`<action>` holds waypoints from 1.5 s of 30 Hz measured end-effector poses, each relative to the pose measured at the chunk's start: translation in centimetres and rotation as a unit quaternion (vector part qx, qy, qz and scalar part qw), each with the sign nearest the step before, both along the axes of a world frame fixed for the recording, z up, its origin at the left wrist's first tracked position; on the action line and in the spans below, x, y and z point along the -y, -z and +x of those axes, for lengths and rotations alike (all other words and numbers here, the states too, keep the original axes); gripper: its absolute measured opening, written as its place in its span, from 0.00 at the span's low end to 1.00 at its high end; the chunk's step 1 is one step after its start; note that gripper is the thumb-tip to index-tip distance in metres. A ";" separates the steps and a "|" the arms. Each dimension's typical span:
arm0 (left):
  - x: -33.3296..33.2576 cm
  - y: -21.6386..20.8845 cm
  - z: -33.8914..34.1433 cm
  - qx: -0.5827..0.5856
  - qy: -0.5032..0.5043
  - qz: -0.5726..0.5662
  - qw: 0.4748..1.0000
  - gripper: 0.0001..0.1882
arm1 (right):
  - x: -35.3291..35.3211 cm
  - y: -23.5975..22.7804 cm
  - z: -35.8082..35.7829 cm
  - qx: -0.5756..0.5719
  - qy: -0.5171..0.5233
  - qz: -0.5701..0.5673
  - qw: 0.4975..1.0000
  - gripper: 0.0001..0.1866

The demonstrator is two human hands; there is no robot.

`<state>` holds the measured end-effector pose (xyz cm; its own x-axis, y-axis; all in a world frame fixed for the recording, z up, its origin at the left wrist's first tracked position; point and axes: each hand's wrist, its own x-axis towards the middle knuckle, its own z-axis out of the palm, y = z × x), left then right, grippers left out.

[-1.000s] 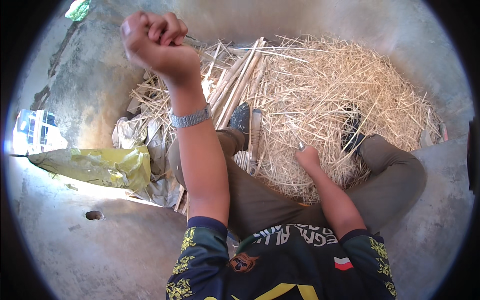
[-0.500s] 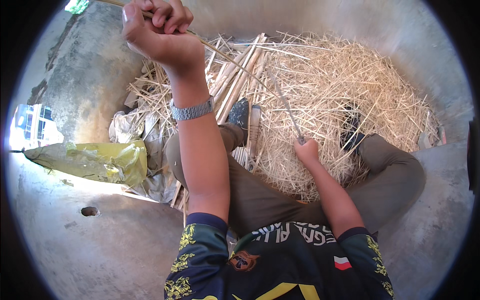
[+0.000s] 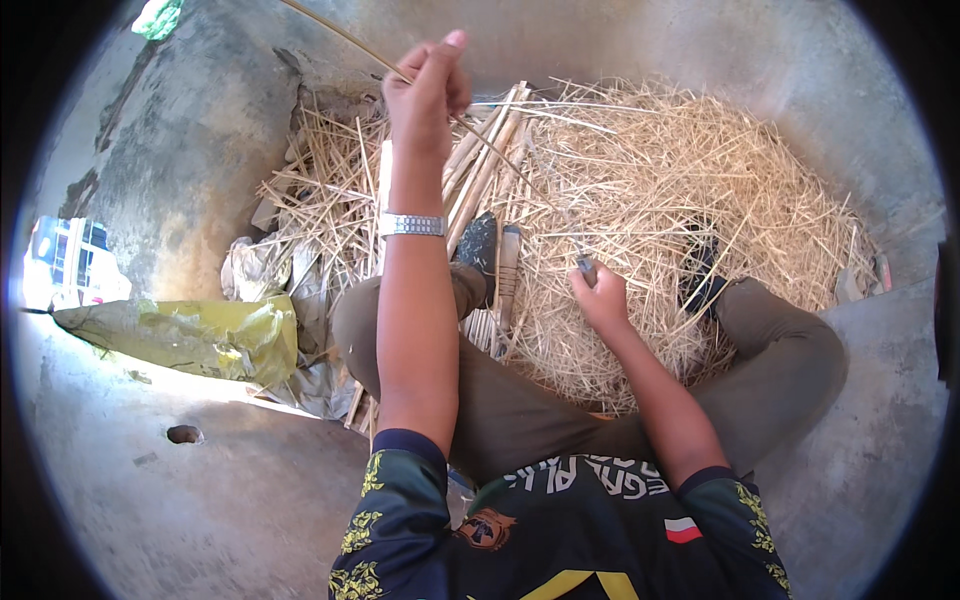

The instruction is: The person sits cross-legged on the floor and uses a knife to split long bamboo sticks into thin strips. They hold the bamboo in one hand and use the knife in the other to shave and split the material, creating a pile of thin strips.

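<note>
My left hand [image 3: 424, 100] is raised at the far side, its fingers closed around a long thin bamboo strip [image 3: 340, 33]. The strip slants from the upper left past my fist down toward the right, and its lower end fades out over the shavings. Lower and nearer, my right hand [image 3: 604, 300] grips a knife [image 3: 586, 268] by its dark handle. Most of the blade is hard to make out against the straw-coloured bamboo shavings [image 3: 660, 165] behind it. A silver watch [image 3: 412, 224] circles my left wrist.
Split bamboo pieces [image 3: 487, 150] lie left of the shavings heap. A wooden piece with cord-like wrapping [image 3: 508, 285] is beside my left shoe [image 3: 477, 250]; my right shoe [image 3: 703, 265] rests in the shavings. A yellow sack [image 3: 225, 335] hangs at left. Concrete walls [image 3: 190, 170] curve around.
My left hand has moved right and a little nearer, turning, with the bamboo strip still in it. My right hand has shifted slightly up and left, and the blade shows less.
</note>
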<state>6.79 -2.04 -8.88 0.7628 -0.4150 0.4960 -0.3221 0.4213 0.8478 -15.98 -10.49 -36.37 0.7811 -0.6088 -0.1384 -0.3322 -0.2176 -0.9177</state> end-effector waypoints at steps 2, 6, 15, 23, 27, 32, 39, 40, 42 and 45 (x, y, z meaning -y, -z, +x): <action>0.2 0.4 -0.8 -0.084 0.027 -0.049 0.995 0.24 | -0.6 -2.7 -0.1 0.012 -0.041 -0.018 0.999 0.13; -2.6 -4.9 -3.0 -0.038 -0.014 -0.140 0.989 0.25 | -0.3 -0.6 -0.3 -0.031 -0.037 0.012 0.999 0.15; -11.5 -13.3 -10.5 0.078 0.082 -0.204 0.972 0.26 | 2.2 1.6 -0.6 -0.098 0.076 0.098 0.987 0.13; -17.1 -14.3 -10.3 0.128 0.115 -0.243 0.955 0.26 | 3.2 -5.3 -0.4 -0.026 -0.030 0.030 0.999 0.12; -20.5 -14.9 -18.1 0.223 0.158 -0.271 0.923 0.26 | 7.6 3.5 -1.4 -0.093 0.270 0.185 0.940 0.13; -23.2 -13.8 -19.9 0.204 0.127 -0.324 0.915 0.25 | 7.8 5.0 -2.6 -0.078 0.299 0.202 0.929 0.13; -18.7 -14.5 -15.3 0.254 -0.090 -0.278 0.922 0.38 | 6.2 8.1 -3.1 -0.224 0.132 0.180 0.949 0.09; -17.7 -14.3 -14.3 0.237 -0.046 -0.288 0.927 0.38 | 6.0 9.1 -3.4 -0.224 0.148 0.197 0.943 0.09; -15.7 -13.9 -12.6 0.221 -0.016 -0.284 0.933 0.38 | 5.9 10.6 -3.8 -0.226 0.180 0.233 0.929 0.08; -11.6 -13.4 -11.7 0.191 -0.093 -0.262 0.941 0.38 | 6.2 10.4 -3.8 -0.236 0.156 0.235 0.930 0.07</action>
